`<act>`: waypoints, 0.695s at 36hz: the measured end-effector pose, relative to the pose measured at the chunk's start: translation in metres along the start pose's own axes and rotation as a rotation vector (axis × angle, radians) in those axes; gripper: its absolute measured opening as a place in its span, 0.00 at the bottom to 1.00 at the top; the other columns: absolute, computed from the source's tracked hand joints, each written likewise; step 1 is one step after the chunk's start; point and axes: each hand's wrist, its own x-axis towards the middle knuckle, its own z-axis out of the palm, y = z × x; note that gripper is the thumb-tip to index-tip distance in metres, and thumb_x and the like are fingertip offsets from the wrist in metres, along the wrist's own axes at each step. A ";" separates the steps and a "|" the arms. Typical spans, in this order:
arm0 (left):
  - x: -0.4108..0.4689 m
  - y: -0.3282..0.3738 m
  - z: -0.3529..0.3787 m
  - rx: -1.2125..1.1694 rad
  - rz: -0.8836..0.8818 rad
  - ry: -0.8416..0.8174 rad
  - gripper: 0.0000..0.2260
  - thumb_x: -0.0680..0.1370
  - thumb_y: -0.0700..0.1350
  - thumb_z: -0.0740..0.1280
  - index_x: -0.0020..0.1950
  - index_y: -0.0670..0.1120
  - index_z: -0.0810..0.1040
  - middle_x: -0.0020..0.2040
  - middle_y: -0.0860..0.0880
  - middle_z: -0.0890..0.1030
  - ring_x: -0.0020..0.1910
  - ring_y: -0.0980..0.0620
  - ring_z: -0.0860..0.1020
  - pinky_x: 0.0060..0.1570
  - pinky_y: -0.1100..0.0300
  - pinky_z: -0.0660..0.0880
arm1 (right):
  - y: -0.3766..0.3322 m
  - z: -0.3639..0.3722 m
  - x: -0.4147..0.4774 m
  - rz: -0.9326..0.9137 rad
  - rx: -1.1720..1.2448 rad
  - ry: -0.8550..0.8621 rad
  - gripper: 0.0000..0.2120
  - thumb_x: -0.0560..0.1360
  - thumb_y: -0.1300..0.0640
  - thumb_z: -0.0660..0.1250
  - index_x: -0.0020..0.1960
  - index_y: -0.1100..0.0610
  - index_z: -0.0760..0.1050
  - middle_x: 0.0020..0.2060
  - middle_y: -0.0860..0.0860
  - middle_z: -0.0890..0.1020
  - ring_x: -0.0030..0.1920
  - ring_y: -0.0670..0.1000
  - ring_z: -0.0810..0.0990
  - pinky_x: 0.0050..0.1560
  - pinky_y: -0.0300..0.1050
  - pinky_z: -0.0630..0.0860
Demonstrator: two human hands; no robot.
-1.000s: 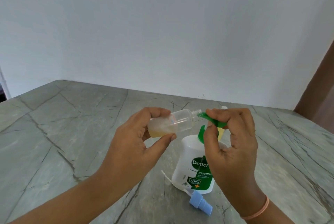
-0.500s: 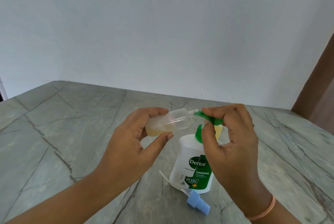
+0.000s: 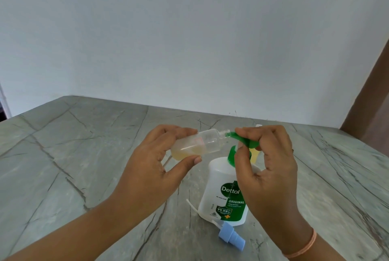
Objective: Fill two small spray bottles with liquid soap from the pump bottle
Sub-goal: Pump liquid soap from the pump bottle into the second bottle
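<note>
- Spilling is the chief hazard: the small spray bottle [image 3: 202, 142] lies almost level in the air, its narrow open neck just meeting the tip of the green pump nozzle [image 3: 240, 138]. A slight drift of either would likely send soap down the outside or onto the worktop [image 3: 84, 155].
- Backflow, second hazard: tilted this far, the soap could run back out of the neck as its level rises.
- Tipping, third hazard: a hard sideways push on the pump could rock the pump bottle [image 3: 221, 187], which stands on the worktop below the hands.
- Left hand [image 3: 155, 168]: fingers [image 3: 168, 131] and thumb wrapped round the small spray bottle's base end, holding it above the worktop.
- Right hand [image 3: 267, 168]: fingers pinched on the pump nozzle's head.
- Small spray bottle, appearance: clear plastic, uncapped, pale amber soap pooled along its lower side; well short of full, by estimate.
- Blue spray cap [image 3: 230, 236]: lying on the worktop in front of the pump bottle, white dip tube trailing from it.
- Second small bottle [image 3: 254, 154]: yellowish, mostly hidden behind the right hand.
</note>
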 end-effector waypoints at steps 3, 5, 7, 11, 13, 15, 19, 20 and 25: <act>0.000 0.000 0.000 0.013 0.004 0.008 0.17 0.69 0.61 0.64 0.57 0.59 0.74 0.52 0.65 0.73 0.53 0.66 0.73 0.49 0.77 0.69 | 0.000 -0.002 0.004 -0.003 -0.026 -0.017 0.10 0.71 0.58 0.59 0.46 0.59 0.78 0.41 0.48 0.74 0.42 0.52 0.74 0.39 0.46 0.74; 0.000 0.001 0.000 0.020 0.005 0.012 0.17 0.70 0.60 0.64 0.57 0.60 0.74 0.53 0.66 0.73 0.53 0.66 0.73 0.49 0.77 0.69 | 0.000 -0.003 0.005 -0.011 -0.039 -0.022 0.09 0.70 0.58 0.59 0.45 0.59 0.77 0.41 0.48 0.73 0.42 0.51 0.74 0.40 0.43 0.73; 0.000 0.001 0.000 0.023 0.004 0.009 0.17 0.69 0.61 0.65 0.57 0.61 0.73 0.54 0.67 0.73 0.53 0.66 0.73 0.50 0.77 0.70 | 0.001 -0.003 0.006 -0.010 -0.032 -0.016 0.09 0.70 0.59 0.60 0.44 0.59 0.77 0.40 0.48 0.73 0.41 0.51 0.73 0.41 0.41 0.71; -0.002 0.001 0.001 0.009 -0.033 -0.006 0.18 0.68 0.60 0.69 0.57 0.61 0.73 0.52 0.73 0.73 0.53 0.68 0.74 0.52 0.77 0.69 | 0.001 0.003 0.003 0.005 -0.009 0.017 0.08 0.69 0.59 0.59 0.43 0.60 0.77 0.39 0.48 0.73 0.41 0.52 0.73 0.40 0.43 0.71; -0.002 0.002 0.001 -0.001 -0.058 -0.004 0.19 0.68 0.60 0.71 0.57 0.60 0.74 0.50 0.70 0.75 0.53 0.66 0.74 0.54 0.76 0.69 | 0.002 0.006 0.000 0.016 0.010 0.030 0.08 0.69 0.60 0.59 0.43 0.60 0.76 0.39 0.49 0.73 0.40 0.53 0.73 0.39 0.46 0.72; -0.002 0.004 0.001 -0.012 -0.071 -0.003 0.18 0.68 0.58 0.69 0.57 0.59 0.74 0.51 0.68 0.75 0.54 0.65 0.74 0.54 0.77 0.69 | 0.002 0.008 -0.001 0.020 0.022 0.041 0.08 0.69 0.60 0.59 0.43 0.61 0.76 0.39 0.50 0.72 0.40 0.54 0.73 0.38 0.50 0.74; -0.001 0.006 0.000 -0.005 -0.077 -0.012 0.18 0.66 0.59 0.65 0.55 0.62 0.71 0.50 0.70 0.72 0.55 0.68 0.72 0.49 0.81 0.67 | -0.001 0.008 -0.001 0.039 0.012 0.036 0.09 0.70 0.60 0.59 0.44 0.60 0.76 0.40 0.49 0.72 0.40 0.54 0.74 0.38 0.49 0.74; -0.001 0.006 0.000 -0.011 -0.079 -0.012 0.18 0.66 0.60 0.65 0.55 0.63 0.71 0.49 0.70 0.73 0.55 0.68 0.72 0.49 0.81 0.67 | -0.001 0.007 0.000 0.041 0.004 0.022 0.09 0.70 0.59 0.58 0.44 0.60 0.76 0.41 0.48 0.72 0.41 0.53 0.74 0.38 0.48 0.74; -0.001 0.007 0.001 -0.020 -0.079 -0.009 0.17 0.66 0.60 0.65 0.55 0.65 0.70 0.49 0.70 0.72 0.55 0.68 0.72 0.47 0.82 0.67 | -0.002 -0.002 0.007 0.036 -0.038 -0.034 0.10 0.70 0.56 0.58 0.44 0.58 0.76 0.41 0.48 0.73 0.42 0.52 0.74 0.39 0.40 0.72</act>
